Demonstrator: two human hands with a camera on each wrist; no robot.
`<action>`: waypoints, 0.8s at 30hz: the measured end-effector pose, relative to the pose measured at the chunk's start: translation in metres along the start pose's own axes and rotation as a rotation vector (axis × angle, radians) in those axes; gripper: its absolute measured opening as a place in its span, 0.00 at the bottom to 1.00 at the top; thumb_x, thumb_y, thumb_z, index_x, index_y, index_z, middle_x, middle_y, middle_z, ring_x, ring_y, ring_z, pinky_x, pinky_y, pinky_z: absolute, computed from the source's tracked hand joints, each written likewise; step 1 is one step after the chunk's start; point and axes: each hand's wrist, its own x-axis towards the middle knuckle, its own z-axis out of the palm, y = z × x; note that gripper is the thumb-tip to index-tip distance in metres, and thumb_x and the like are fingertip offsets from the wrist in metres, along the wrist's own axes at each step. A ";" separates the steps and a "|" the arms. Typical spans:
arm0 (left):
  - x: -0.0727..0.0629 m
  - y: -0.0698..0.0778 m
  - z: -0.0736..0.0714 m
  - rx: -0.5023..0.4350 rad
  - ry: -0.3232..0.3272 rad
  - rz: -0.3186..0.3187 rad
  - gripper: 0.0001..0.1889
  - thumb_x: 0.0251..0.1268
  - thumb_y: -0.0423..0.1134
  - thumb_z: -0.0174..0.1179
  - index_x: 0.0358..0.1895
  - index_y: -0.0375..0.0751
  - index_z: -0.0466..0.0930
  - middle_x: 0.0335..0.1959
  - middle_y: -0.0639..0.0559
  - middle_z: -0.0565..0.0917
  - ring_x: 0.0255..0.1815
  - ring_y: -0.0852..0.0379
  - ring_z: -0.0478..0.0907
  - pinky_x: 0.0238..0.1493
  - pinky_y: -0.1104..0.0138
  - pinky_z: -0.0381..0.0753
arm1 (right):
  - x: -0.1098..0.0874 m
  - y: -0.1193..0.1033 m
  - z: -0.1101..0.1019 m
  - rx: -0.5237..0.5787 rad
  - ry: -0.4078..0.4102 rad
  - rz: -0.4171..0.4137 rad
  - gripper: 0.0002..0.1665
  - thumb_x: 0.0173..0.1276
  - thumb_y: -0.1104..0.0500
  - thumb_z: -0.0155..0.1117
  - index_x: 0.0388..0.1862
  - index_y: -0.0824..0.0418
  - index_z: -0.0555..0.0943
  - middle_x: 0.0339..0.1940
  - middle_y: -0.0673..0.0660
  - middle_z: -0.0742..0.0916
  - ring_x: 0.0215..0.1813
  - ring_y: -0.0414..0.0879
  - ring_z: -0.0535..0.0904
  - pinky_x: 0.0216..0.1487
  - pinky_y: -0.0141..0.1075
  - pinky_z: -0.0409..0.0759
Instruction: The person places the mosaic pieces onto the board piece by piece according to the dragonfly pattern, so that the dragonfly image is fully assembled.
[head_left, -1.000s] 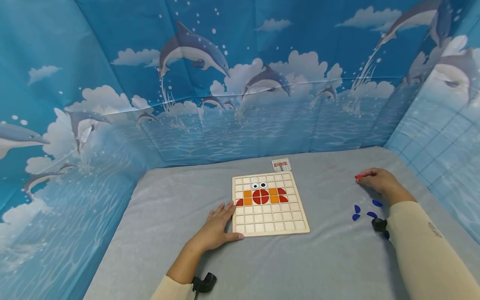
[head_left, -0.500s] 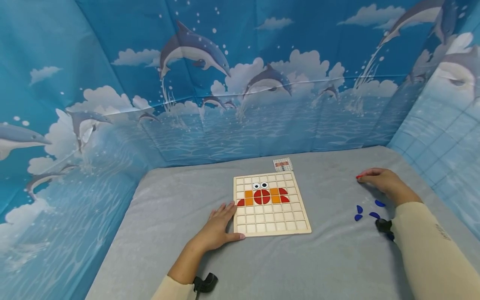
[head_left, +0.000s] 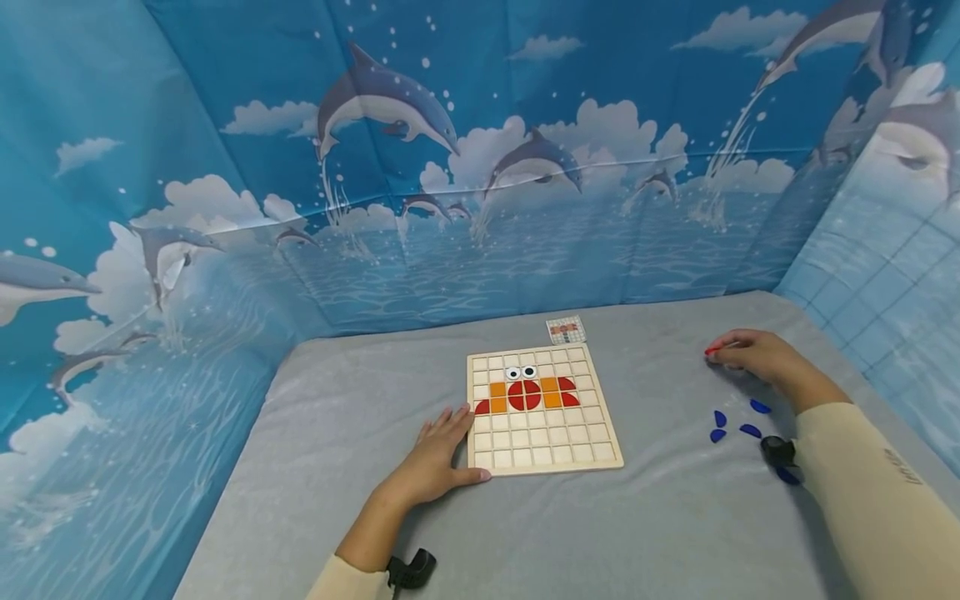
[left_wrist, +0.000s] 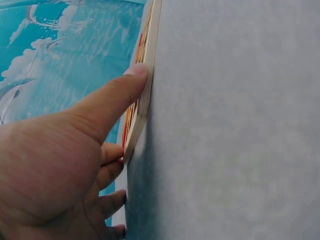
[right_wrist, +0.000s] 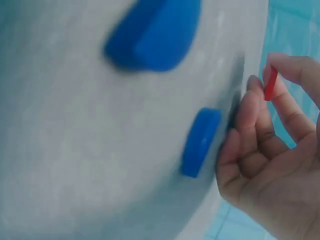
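My left hand (head_left: 435, 462) rests at the left side of a wooden grid board (head_left: 536, 437), fingers extended along its edge and thumb at the near left corner. In the left wrist view the thumb (left_wrist: 117, 97) presses the board's side. Red and orange tiles and two eye tiles (head_left: 521, 372) sit in the board's upper cells. Off to the right, my right hand (head_left: 765, 358) pinches a small red tile (right_wrist: 271, 86) between thumb and forefinger, its other fingers loosely curled. Several blue half-round tiles (head_left: 750, 431) lie on the cloth near the right wrist.
A small pattern card (head_left: 566, 329) lies just behind the board. Grey cloth (head_left: 660, 517) covers the table. Behind and along the sides hangs a blue dolphin-print curtain (head_left: 450, 267). Each wrist wears a black camera (head_left: 412, 569).
The right hand has shifted slightly left with the red tile, which is now tilted. Another blue tile shows more beside the right wrist. The left hand stays at the board.
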 end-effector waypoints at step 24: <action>-0.001 0.002 -0.002 0.006 -0.004 -0.013 0.53 0.58 0.63 0.70 0.82 0.46 0.53 0.84 0.53 0.52 0.86 0.43 0.44 0.81 0.40 0.42 | -0.020 -0.113 0.074 0.167 -0.112 -0.300 0.26 0.75 0.53 0.63 0.68 0.61 0.76 0.53 0.63 0.83 0.53 0.56 0.81 0.57 0.47 0.81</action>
